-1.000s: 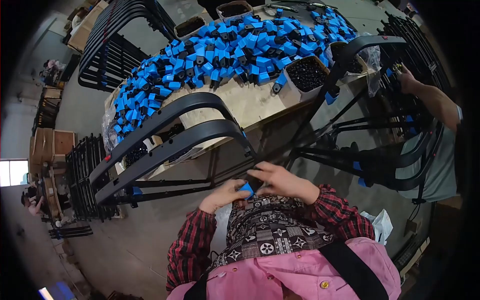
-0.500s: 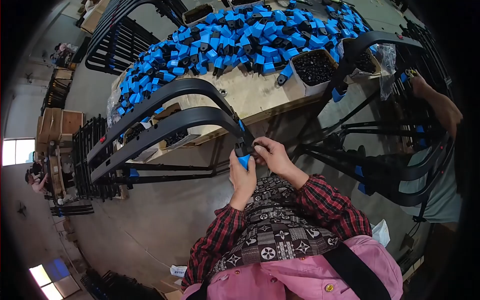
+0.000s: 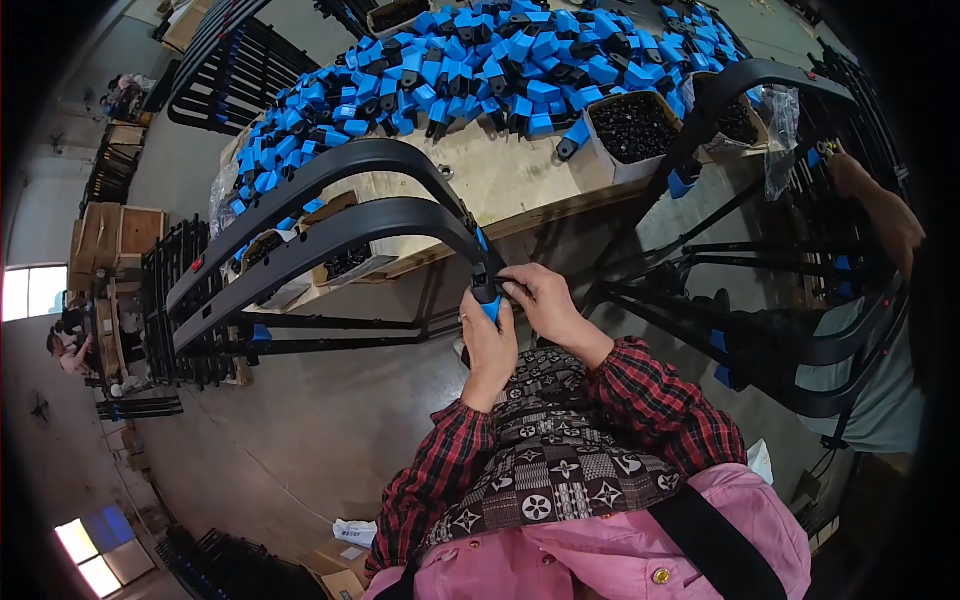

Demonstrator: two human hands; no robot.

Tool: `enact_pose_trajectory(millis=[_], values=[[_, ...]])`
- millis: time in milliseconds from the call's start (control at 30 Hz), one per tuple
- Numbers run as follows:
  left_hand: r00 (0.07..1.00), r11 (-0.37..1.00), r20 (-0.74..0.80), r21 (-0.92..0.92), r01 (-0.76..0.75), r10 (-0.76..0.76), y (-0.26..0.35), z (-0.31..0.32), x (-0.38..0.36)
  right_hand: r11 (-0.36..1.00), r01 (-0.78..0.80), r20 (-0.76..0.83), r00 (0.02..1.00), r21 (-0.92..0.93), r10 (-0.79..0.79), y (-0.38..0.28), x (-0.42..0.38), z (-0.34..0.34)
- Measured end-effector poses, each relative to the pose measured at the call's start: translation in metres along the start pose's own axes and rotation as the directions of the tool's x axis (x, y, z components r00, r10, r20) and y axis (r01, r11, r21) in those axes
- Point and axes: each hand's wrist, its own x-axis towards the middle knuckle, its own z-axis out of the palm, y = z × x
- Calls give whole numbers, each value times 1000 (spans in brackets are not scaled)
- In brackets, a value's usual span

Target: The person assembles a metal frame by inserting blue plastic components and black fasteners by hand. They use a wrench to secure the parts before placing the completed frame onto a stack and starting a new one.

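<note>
A black tubular frame (image 3: 375,235) with two curved arms stands before me, its near joint between my hands. My left hand (image 3: 488,345) is closed around a blue-and-black plastic bracket (image 3: 490,309) at the lower end of this joint. Just right of it, my right hand (image 3: 550,308) has thumb and fingertips pinched together against the side of the joint. Whatever is between those fingertips is too small or hidden to make out. Above the bracket, another bit of blue (image 3: 481,239) shows on the frame.
A heap of blue-and-black brackets (image 3: 470,70) covers much of the wooden table (image 3: 500,185). Boxes of small black parts (image 3: 632,128) sit at its edge. Another black frame (image 3: 740,85) stands right, where a co-worker's arm (image 3: 880,205) reaches in. Stacked frames (image 3: 235,75) stand behind left.
The view has shifted slightly. Both hands stay at the joint; the left fingers sit a little higher around the bracket, and the right hand has edged closer against the joint.
</note>
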Motion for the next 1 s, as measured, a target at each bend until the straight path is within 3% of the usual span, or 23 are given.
enact_pose_trajectory(millis=[133,667,733,833,900,933,1000], values=[[994,994,27,-27,105,-104,4,2,2,997,-64,32,997,-37,65,1,5,0],[983,985,78,53,163,-167,5,3,13,970,143,78,988,-195,-130,5,17,-2],[949,957,144,123,264,-280,12,-2,21,958,191,90,980,-215,-176,3,18,-2],[979,980,97,113,166,-177,11,-2,15,923,281,126,958,-263,-256,3,22,-1],[985,984,93,121,132,-144,6,-1,15,990,136,159,979,-22,-131,9,26,-1],[990,986,87,130,102,-114,4,-2,14,991,136,161,978,-21,-131,11,26,-2],[993,990,69,107,89,-97,3,-3,14,922,-222,189,967,317,168,10,27,-7]])
